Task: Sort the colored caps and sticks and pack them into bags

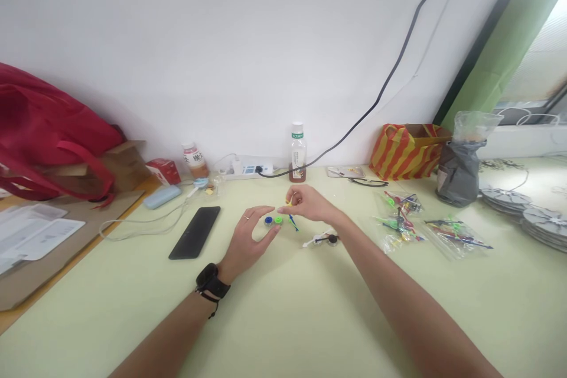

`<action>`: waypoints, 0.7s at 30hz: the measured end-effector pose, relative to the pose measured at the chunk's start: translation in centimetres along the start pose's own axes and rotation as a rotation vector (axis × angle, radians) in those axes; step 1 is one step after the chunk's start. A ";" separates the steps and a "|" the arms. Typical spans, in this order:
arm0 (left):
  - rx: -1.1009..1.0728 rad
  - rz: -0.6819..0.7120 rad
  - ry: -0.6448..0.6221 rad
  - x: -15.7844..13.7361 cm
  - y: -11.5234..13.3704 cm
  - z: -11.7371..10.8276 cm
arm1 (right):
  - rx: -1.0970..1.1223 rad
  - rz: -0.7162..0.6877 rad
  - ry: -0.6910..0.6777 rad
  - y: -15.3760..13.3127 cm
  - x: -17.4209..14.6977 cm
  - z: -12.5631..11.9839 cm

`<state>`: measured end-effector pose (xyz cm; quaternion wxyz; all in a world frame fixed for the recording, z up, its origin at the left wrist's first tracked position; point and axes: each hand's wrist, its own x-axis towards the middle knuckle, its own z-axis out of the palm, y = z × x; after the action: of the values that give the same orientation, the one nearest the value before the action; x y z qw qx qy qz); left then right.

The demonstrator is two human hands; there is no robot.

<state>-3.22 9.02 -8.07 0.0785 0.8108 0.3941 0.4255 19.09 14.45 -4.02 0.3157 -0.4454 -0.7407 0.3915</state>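
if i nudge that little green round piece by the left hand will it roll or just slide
The green round piece seems to lie flat like a cap on the table, so it would probably slide. It looks like small plastic, likely very light, so the left hand could flick it away.

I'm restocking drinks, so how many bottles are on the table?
2. A clear bottle with a white cap stands at the wall behind the hands, beside the power strip. A smaller bottle stands left of it, by the red box. Bags could hide more.
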 end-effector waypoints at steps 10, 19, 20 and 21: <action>-0.139 -0.038 0.031 0.3 0.0 -0.3 | 0.377 0.064 -0.252 -1.5 -0.4 2.5; -0.131 -0.039 -0.060 -0.1 -0.3 -0.5 | -0.051 -0.037 -0.177 -0.1 0.0 3.0; -0.129 -0.042 -0.093 -0.1 -0.4 -0.7 | -0.147 -0.013 -0.118 0.2 0.0 2.7; -0.128 -0.040 -0.134 -0.1 -0.6 -0.8 | -0.226 0.018 -0.065 0.6 0.1 2.3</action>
<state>-4.20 9.17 -7.90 0.1648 0.8228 0.3763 0.3927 17.38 14.07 -5.69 0.2356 -0.4719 -0.7859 0.3227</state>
